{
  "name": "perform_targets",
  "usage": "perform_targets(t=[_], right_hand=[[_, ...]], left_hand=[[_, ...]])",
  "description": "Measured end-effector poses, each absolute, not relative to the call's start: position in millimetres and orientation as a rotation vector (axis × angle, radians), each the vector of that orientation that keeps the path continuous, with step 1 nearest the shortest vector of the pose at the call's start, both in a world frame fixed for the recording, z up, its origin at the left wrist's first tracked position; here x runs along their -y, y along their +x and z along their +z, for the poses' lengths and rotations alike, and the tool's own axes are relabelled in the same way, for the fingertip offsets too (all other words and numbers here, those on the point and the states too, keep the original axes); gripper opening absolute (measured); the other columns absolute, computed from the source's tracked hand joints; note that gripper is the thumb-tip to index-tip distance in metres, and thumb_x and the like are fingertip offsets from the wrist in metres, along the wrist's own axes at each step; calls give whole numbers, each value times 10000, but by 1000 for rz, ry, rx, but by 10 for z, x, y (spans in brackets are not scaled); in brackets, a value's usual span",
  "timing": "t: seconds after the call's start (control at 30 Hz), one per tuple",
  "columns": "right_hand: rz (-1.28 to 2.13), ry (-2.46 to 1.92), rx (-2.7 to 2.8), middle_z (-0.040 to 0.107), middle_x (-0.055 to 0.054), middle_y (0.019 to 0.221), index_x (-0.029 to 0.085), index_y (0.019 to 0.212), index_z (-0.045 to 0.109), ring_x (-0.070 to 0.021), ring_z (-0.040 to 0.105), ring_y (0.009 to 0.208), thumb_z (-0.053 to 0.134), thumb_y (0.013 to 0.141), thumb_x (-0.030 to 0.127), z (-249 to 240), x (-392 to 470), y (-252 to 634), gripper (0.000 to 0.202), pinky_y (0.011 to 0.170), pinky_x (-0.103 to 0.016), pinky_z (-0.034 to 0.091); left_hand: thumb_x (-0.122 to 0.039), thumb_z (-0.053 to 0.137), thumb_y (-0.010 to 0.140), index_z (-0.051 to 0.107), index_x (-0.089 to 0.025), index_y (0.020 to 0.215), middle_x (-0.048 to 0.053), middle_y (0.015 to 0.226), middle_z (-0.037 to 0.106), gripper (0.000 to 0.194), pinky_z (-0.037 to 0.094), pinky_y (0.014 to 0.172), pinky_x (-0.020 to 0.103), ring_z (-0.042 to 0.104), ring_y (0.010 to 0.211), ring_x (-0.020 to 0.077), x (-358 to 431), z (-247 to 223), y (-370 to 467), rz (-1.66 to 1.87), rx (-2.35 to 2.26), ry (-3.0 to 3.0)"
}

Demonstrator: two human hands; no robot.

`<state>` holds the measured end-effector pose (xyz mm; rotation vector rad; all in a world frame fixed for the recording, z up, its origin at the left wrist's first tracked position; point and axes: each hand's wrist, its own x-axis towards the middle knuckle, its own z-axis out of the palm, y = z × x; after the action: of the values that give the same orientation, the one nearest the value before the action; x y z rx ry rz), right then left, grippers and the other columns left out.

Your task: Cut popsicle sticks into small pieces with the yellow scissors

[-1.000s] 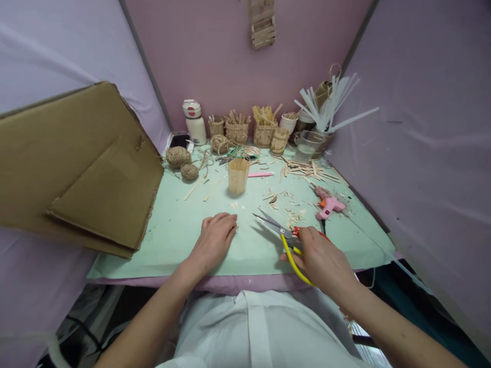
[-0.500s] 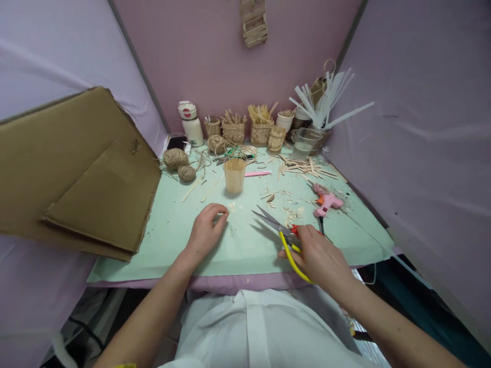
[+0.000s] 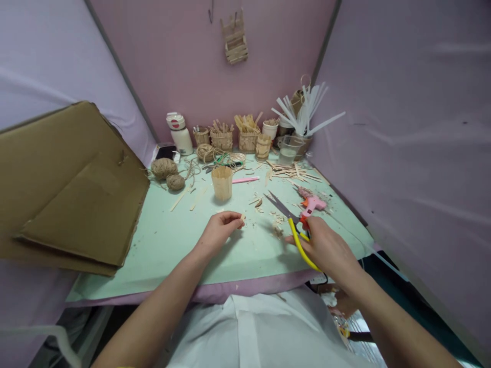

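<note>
My right hand (image 3: 324,243) is wrapped round the handles of yellow-and-red scissors (image 3: 287,212), whose blades are slightly parted and point up and left. My left hand (image 3: 220,231) is closed in a pinch over the table, with a small pale piece of wood (image 3: 243,217) at its fingertips. Just beyond that hand stands a cup made of thin wooden strips (image 3: 222,183), upright. Small wood scraps (image 3: 279,220) lie between my hands, and a pink glue gun (image 3: 312,203) rests beyond the scissors on the right.
Along the back wall stand a white bottle (image 3: 180,135), stick-filled baskets (image 3: 249,139) and a clear cup (image 3: 289,151). Loose wooden sticks (image 3: 297,172) lie before them. Twine balls (image 3: 164,168) sit at the left, beside large cardboard sheets (image 3: 76,194). A pink pen (image 3: 245,180) lies behind the cup.
My left hand has moved to the right, away from the cup's front, with the small wood piece now showing at its fingertips. The scissors have risen slightly. The whole view has shifted.
</note>
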<state>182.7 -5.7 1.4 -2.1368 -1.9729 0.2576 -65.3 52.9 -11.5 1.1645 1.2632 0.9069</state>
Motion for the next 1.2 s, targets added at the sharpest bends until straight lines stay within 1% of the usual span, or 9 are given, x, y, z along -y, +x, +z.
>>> perform_targets(t=[0.13, 0.27, 0.37, 0.47, 0.6, 0.7, 0.8, 0.93, 1.2], right_hand=[[336, -2103, 1815, 578, -50, 861, 209, 839, 465, -209, 556, 705, 563, 807, 520, 87, -20, 1990, 328, 582, -281, 342], [698, -1877, 1708, 530, 4, 750, 209, 806, 458, -162, 488, 642, 540, 809, 504, 46, -44, 2024, 306, 587, -269, 350], [979, -1678, 1642, 460, 42, 653, 203, 814, 468, -128, 433, 563, 493, 845, 520, -19, -39, 1946, 320, 542, -247, 340], [1101, -1613, 1511, 449, 49, 605, 192, 798, 474, -112, 411, 511, 509, 829, 560, -74, -70, 1830, 370, 493, -234, 321], [1117, -1527, 1329, 482, 45, 582, 188, 798, 489, -112, 441, 482, 599, 776, 515, -130, -194, 1701, 345, 463, -228, 323], [1096, -1502, 1228, 500, 49, 538, 200, 784, 473, -119, 457, 444, 659, 708, 453, -164, -293, 1635, 322, 436, -227, 315], [1104, -1518, 1173, 519, 48, 509, 206, 782, 470, -121, 455, 421, 667, 679, 378, -176, -348, 1581, 281, 417, -226, 306], [1114, -1487, 1142, 465, 83, 471, 218, 754, 447, -105, 410, 395, 648, 642, 286, -148, -353, 1532, 240, 407, -225, 288], [1168, -1351, 1006, 425, 100, 489, 226, 749, 402, -88, 379, 379, 658, 648, 327, -114, -304, 1497, 292, 378, -207, 247]], left_hand=[[-340, 739, 667, 711, -147, 769, 38, 711, 670, 221, 395, 596, 214, 556, 635, 106, -593, -130, -547, 876, -1226, 1154], [-352, 781, 648, 699, -150, 780, 40, 746, 676, 255, 394, 563, 187, 580, 679, 98, -679, -87, -407, 865, -1140, 1036], [-330, 816, 618, 696, -143, 787, 56, 802, 695, 279, 437, 589, 186, 605, 706, 100, -722, -11, -268, 818, -1074, 923], [-287, 823, 609, 698, -128, 792, 66, 788, 704, 272, 470, 636, 203, 602, 670, 91, -732, 17, -129, 757, -1003, 876], [-229, 790, 615, 697, -122, 796, 46, 744, 689, 230, 463, 659, 217, 596, 665, 93, -712, -78, -24, 741, -975, 944], [-212, 741, 643, 683, -137, 891, 13, 719, 673, 266, 445, 667, 228, 594, 673, 102, -691, -180, -18, 786, -960, 1098], [-206, 700, 668, 622, -158, 981, -20, 672, 656, 326, 422, 644, 232, 584, 645, 108, -668, -245, -33, 810, -917, 1256], [-203, 676, 676, 568, -168, 957, -35, 642, 640, 303, 403, 610, 230, 558, 596, 105, -651, -306, -26, 823, -879, 1380], [-247, 691, 679, 580, -165, 952, -17, 694, 627, 306, 410, 648, 244, 556, 645, 112, -643, -348, 5, 894, -873, 1330]])
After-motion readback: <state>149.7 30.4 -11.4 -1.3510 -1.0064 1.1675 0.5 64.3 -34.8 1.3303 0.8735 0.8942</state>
